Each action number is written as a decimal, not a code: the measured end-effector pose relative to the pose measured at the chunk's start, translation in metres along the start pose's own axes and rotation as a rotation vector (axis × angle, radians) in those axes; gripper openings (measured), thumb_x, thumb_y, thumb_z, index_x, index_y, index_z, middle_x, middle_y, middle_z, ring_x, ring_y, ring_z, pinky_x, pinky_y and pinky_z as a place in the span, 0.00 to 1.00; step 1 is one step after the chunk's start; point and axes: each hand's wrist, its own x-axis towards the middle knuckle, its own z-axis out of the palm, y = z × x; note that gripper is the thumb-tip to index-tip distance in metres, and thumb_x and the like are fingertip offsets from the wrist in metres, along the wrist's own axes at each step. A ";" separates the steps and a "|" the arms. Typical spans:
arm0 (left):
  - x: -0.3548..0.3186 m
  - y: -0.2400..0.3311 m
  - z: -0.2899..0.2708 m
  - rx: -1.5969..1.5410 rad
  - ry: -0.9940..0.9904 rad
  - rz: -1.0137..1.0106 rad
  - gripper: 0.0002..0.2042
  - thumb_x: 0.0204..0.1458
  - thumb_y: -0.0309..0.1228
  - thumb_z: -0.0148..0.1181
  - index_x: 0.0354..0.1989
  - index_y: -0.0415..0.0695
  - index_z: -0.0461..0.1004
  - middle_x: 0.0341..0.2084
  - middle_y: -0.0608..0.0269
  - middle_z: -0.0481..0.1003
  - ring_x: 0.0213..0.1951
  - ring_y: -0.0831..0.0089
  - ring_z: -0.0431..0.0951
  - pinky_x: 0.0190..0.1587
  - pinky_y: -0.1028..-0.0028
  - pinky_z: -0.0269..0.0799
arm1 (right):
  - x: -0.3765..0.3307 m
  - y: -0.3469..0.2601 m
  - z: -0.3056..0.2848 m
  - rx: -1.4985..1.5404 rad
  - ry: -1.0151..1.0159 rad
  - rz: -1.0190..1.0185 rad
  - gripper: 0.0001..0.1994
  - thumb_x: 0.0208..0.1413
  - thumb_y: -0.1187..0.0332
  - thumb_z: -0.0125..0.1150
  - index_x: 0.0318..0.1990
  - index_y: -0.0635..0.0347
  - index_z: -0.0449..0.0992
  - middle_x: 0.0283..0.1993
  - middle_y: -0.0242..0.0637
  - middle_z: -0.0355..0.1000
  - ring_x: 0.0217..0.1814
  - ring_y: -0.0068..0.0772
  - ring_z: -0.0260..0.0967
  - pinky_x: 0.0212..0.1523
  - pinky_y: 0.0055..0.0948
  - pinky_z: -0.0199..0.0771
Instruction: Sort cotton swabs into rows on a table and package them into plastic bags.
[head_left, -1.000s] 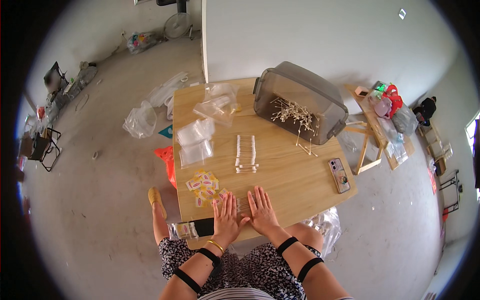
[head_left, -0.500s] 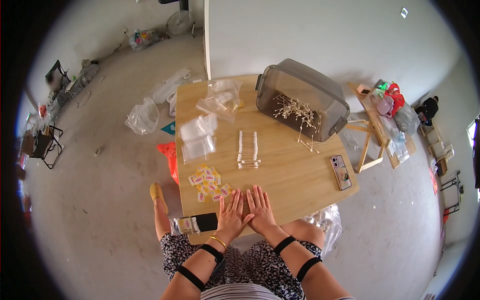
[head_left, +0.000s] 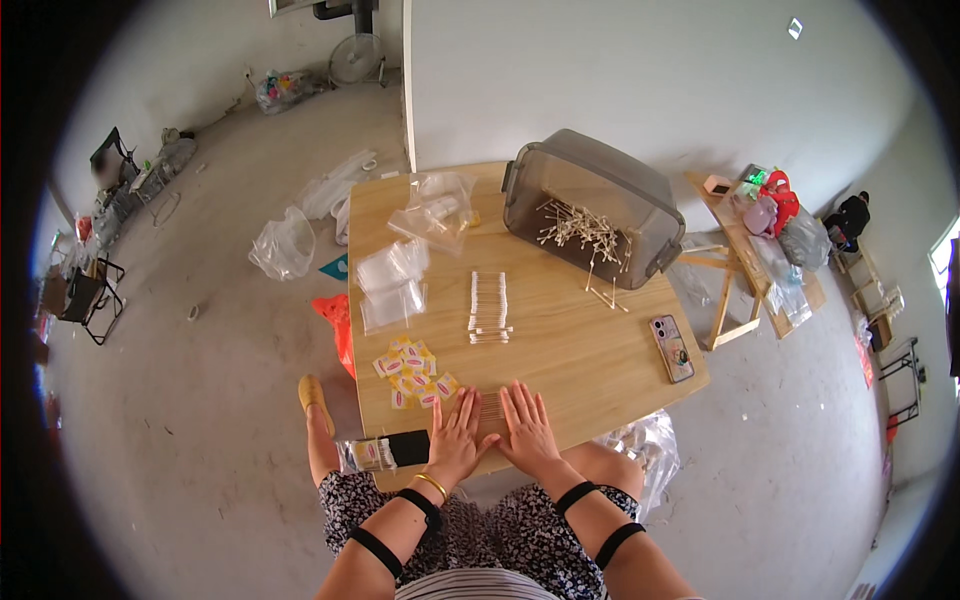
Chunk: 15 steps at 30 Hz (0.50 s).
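Observation:
My left hand (head_left: 458, 440) and my right hand (head_left: 527, 432) lie flat at the table's near edge, fingers stretched forward. Between them is a row of cotton swabs (head_left: 490, 408), laid side by side and partly covered by my fingers. Farther up the table lies another neat row of cotton swabs (head_left: 489, 305), with a few out of line at its near end. Small yellow-and-white cards (head_left: 408, 372) are scattered beyond my left hand. Beside that hand's wrist sits a clear packet of swabs (head_left: 370, 455) next to a flat black piece (head_left: 409, 448).
A grey translucent bin (head_left: 600, 165) lies on its side at the back right, loose swabs (head_left: 585, 232) spilling toward its mouth. Clear plastic bags (head_left: 393, 285) are stacked on the left. A phone (head_left: 672, 348) rests near the right edge. A wooden side table (head_left: 735, 235) stands beyond.
My hands have moved slightly apart, showing more of the swab row between them. The whole view has shifted a little.

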 end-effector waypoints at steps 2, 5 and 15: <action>0.000 -0.004 0.000 -0.162 -0.010 -0.011 0.42 0.63 0.63 0.29 0.74 0.40 0.45 0.75 0.59 0.46 0.76 0.66 0.41 0.73 0.45 0.27 | 0.009 -0.008 0.002 -0.002 0.007 -0.025 0.45 0.57 0.47 0.57 0.75 0.59 0.44 0.79 0.50 0.40 0.81 0.50 0.34 0.77 0.51 0.33; 0.005 -0.001 -0.008 -0.149 0.050 0.032 0.39 0.64 0.60 0.33 0.72 0.40 0.52 0.73 0.57 0.51 0.75 0.61 0.46 0.73 0.44 0.30 | 0.012 -0.005 0.011 -0.106 -0.020 -0.014 0.43 0.57 0.47 0.56 0.75 0.57 0.47 0.79 0.47 0.42 0.81 0.48 0.35 0.77 0.52 0.33; 0.101 -0.017 -0.025 -0.130 0.202 -0.018 0.27 0.64 0.49 0.45 0.64 0.42 0.65 0.67 0.55 0.56 0.72 0.52 0.49 0.73 0.44 0.33 | 0.014 -0.018 0.003 -0.156 -0.017 -0.005 0.38 0.64 0.43 0.46 0.73 0.59 0.51 0.78 0.45 0.43 0.81 0.46 0.35 0.78 0.51 0.33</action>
